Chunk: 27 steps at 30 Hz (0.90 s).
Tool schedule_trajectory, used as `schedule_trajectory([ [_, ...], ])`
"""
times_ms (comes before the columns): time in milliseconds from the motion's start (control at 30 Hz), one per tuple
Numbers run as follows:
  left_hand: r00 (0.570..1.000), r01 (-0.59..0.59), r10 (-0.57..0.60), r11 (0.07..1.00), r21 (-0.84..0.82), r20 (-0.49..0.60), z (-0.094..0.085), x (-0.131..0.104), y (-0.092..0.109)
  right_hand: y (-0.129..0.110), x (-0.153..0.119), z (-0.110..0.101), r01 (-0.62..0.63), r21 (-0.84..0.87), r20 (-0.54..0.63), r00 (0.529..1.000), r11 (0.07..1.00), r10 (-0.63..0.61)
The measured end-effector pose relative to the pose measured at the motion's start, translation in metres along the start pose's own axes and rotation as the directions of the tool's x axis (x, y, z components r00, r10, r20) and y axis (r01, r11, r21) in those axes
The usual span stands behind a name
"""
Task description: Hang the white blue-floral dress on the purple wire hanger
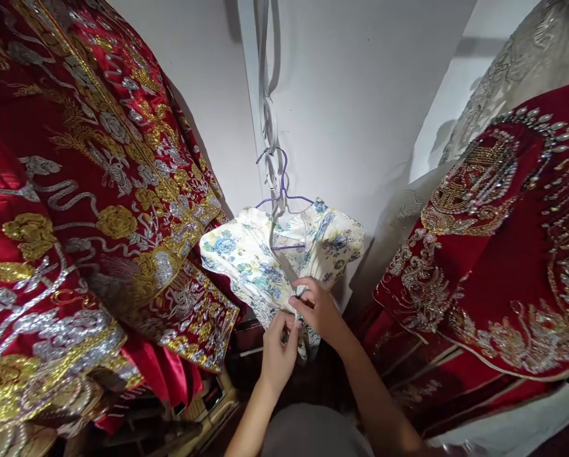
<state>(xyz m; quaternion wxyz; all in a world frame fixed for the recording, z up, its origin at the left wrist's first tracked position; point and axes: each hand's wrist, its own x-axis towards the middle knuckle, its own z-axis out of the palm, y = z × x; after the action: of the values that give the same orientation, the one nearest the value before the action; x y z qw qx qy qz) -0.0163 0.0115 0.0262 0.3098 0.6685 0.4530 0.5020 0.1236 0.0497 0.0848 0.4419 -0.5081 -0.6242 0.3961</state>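
Pale wall (pixel 361 95) backs the space before you. On your left hang red embroidered garments (pixel 122 158), thick with gold and silver flowers. Straight ahead, the floral garment (pixel 256 260) hangs on a purple hanger (pixel 283 184), its neckline parted. Your left hand (pixel 279 349) pinches its front edge low down; your right hand (pixel 320 311), just above and beside, pinches cloth at the same opening. Farther right hangs a beaded red garment (pixel 503 254), a whitish one (pixel 517 70) behind it.
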Motion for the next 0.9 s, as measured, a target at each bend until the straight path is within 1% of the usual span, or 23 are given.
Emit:
schedule_trajectory([
  [33, 1.0, -0.012, 0.012, 1.0, 0.007, 0.009, -0.001, 0.0, 0.0, 0.006, -0.002, 0.003, 0.015, -0.014, 0.004, 1.0, 1.0, -0.015],
  [100, 0.999, -0.029, 0.029, 0.999, 0.022, 0.018, -0.005, -0.001, 0.001, 0.011, -0.003, 0.004, 0.036, -0.077, 0.03, 0.999, 0.996, -0.034],
  [200, 0.999, -0.033, 0.032, 0.999, 0.04, 0.026, -0.01, -0.002, 0.003, 0.005, -0.005, -0.003, 0.033, -0.174, 0.05, 0.998, 0.984, -0.025],
  [300, 0.999, -0.031, 0.03, 0.999, 0.033, 0.032, -0.012, -0.005, 0.005, -0.004, -0.011, -0.005, 0.0, -0.174, 0.05, 0.999, 0.985, 0.009],
  [367, 0.999, -0.038, 0.037, 0.999, 0.022, 0.026, -0.012, -0.007, 0.007, -0.005, -0.016, -0.002, -0.02, -0.13, -0.016, 1.0, 0.991, 0.018],
  [467, 0.999, -0.034, 0.034, 0.999, 0.015, 0.014, -0.012, -0.009, 0.01, 0.0, -0.023, 0.007, -0.014, -0.019, -0.163, 0.987, 1.0, 0.011],
  [567, 1.0, -0.008, 0.008, 1.0, 0.018, 0.0, -0.013, -0.011, 0.011, 0.007, -0.028, 0.013, 0.047, 0.09, -0.21, 0.977, 0.995, -0.027],
  [667, 1.0, 0.005, -0.004, 1.0, 0.026, -0.028, -0.016, -0.012, 0.01, 0.012, -0.031, 0.014, 0.133, 0.116, -0.209, 0.972, 0.984, -0.107],
  [767, 0.999, -0.001, 0.002, 1.0, 0.031, -0.048, -0.018, -0.014, 0.008, 0.016, -0.03, 0.01, 0.234, 0.057, -0.189, 0.957, 0.971, -0.22],
  [800, 0.999, -0.005, 0.006, 1.0, 0.026, -0.045, -0.018, -0.014, 0.008, 0.016, -0.028, 0.007, 0.298, 0.01, -0.185, 0.939, 0.955, -0.291],
  [833, 0.999, -0.01, 0.011, 1.0, 0.018, -0.035, -0.018, -0.015, 0.008, 0.015, -0.023, 0.003, 0.375, -0.054, -0.185, 0.907, 0.926, -0.378],
  [900, 1.0, -0.024, 0.024, 1.0, 0.003, -0.011, -0.017, -0.016, 0.008, 0.008, -0.008, -0.008, 0.517, -0.217, -0.186, 0.811, 0.828, -0.555],
])
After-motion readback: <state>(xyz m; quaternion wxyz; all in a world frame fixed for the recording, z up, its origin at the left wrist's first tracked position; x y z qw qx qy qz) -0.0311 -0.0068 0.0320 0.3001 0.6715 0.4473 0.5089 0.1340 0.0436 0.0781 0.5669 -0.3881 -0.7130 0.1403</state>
